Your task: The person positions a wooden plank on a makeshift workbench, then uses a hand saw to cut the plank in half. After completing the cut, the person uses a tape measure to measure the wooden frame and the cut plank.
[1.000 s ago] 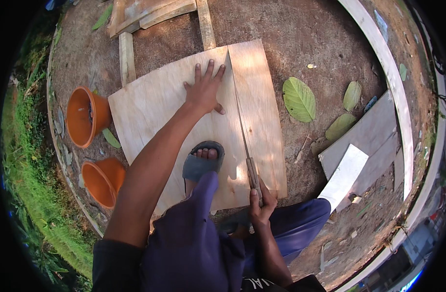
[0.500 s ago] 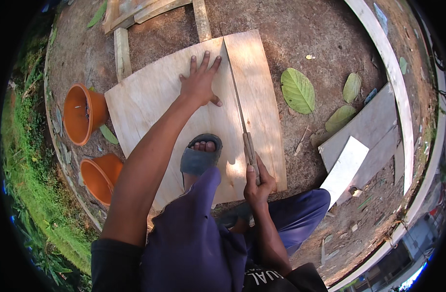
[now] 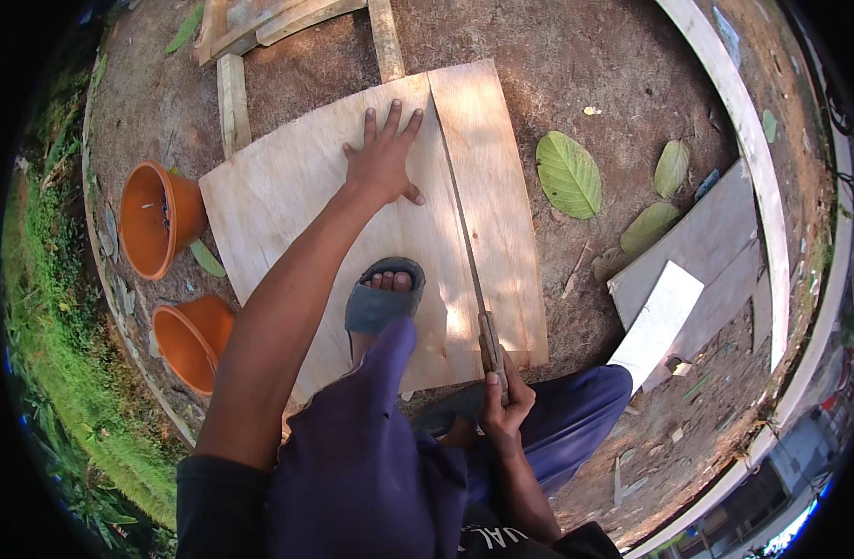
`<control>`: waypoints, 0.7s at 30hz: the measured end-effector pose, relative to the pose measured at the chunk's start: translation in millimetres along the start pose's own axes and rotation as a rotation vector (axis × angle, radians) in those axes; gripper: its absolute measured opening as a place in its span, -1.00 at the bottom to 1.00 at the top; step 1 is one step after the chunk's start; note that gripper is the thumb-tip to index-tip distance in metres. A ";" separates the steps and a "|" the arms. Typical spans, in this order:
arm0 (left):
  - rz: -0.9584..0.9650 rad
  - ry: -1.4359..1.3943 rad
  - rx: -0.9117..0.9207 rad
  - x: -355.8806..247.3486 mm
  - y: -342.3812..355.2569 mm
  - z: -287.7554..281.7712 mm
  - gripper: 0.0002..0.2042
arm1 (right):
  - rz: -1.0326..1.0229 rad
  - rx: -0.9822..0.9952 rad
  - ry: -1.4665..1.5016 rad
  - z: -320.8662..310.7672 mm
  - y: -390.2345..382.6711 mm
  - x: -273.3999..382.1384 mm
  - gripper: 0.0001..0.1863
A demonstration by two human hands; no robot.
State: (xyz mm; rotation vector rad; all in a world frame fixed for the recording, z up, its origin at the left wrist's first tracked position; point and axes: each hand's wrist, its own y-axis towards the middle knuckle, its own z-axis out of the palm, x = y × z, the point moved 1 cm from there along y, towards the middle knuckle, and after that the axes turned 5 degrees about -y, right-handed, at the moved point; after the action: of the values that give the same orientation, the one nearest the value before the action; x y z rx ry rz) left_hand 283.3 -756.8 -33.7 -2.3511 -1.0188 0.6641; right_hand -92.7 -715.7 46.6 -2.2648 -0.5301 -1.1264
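Note:
A pale sheet of plywood (image 3: 287, 196) lies below me, its far edge over a wooden frame. My left hand (image 3: 380, 158) presses flat on its far part with the fingers spread. In my right hand (image 3: 507, 406) is the wooden handle of a handsaw (image 3: 490, 347), near the sheet's close edge. The thin blade runs away from me along a line in the wood, with a narrower strip of the sheet to its right. My sandalled foot (image 3: 384, 293) rests on the plywood between my hands.
Two orange pots (image 3: 157, 221) lie tipped at the left. The wooden frame (image 3: 387, 42) sits at the far side. Large green leaves (image 3: 569, 175) are scattered to the right, near grey boards (image 3: 688, 252) and a white board piece (image 3: 658, 321). A long pale plank (image 3: 739, 102) curves along the right.
My right hand has drawn the saw back toward me, so its handle is now at the sheet's near edge. My left hand and foot stay in place.

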 end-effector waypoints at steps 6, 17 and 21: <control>0.005 0.014 -0.016 -5.3 -1.8 -2.6 0.37 | 0.237 0.062 0.080 19.0 42.3 23.5 -0.50; 0.013 0.027 -0.066 -0.1 3.2 1.5 0.37 | 0.360 -0.032 0.174 -1.5 -0.1 2.5 -0.52; -0.026 0.046 -0.058 -2.3 -0.7 3.5 0.38 | 0.075 0.000 0.013 -9.3 -27.5 27.2 -0.53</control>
State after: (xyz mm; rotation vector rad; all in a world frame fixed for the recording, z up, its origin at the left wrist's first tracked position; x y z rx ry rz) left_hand 279.4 -757.2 -35.4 -2.3877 -1.0595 0.5758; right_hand -98.2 -697.6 81.6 -2.2561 -0.4364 -1.1035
